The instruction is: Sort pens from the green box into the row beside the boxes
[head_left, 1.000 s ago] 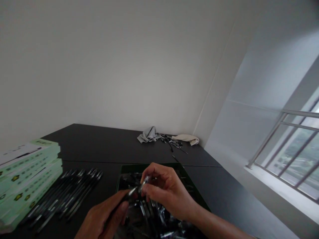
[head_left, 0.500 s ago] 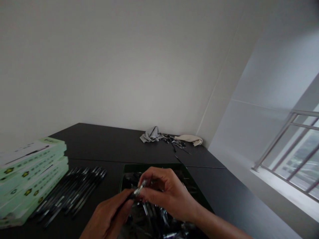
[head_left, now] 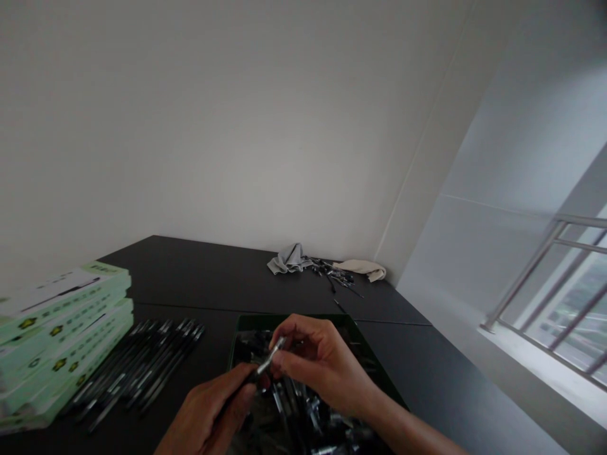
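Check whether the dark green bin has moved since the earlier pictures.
No: the dark green bin keeps its place at the seam of the black tabletop.

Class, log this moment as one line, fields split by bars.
left hand: holds pen | right hand: pinches its far end | beneath: green tray | left of tray: pens, green boxes

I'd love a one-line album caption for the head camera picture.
Left hand and right hand hold a pen over a dark-green bin, with more pens and stacked pale-green boxes to the left.
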Demonstrator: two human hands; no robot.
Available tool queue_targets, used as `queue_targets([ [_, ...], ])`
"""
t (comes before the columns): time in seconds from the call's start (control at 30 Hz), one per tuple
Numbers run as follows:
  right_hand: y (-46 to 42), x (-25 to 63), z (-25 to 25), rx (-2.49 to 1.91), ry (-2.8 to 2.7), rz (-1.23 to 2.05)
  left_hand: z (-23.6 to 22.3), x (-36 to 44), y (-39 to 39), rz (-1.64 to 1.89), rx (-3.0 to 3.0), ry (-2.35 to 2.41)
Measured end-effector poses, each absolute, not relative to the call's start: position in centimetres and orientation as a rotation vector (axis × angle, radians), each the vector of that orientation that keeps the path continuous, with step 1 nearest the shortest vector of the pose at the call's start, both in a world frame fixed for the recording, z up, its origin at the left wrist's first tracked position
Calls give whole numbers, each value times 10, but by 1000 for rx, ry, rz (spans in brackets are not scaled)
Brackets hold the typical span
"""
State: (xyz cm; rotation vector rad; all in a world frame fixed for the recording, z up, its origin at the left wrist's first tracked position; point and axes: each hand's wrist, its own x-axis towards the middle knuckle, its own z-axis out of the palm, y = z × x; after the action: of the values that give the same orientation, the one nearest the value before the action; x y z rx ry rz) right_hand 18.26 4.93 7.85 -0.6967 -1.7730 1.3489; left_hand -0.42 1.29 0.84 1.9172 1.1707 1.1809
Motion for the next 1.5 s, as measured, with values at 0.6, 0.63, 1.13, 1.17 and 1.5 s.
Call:
queue_targets([
  [0.6,50,194,96,-849,-2214,1078,25,-5,10,958,1901,1040],
  [0.63,50,196,99,-860,-2271,1036,27,-5,10,968,1912,1038],
  [1.13,45,205,103,-659,-1966,1497,28,-4,12,1188,1796,1118],
  [1.17,45,205,102,-652,-1943,1505,26,-5,13,1198,1770,1126],
  [1.5,85,202,61,-1198,-2673,482,15,-19,22,1579,1381,1302],
])
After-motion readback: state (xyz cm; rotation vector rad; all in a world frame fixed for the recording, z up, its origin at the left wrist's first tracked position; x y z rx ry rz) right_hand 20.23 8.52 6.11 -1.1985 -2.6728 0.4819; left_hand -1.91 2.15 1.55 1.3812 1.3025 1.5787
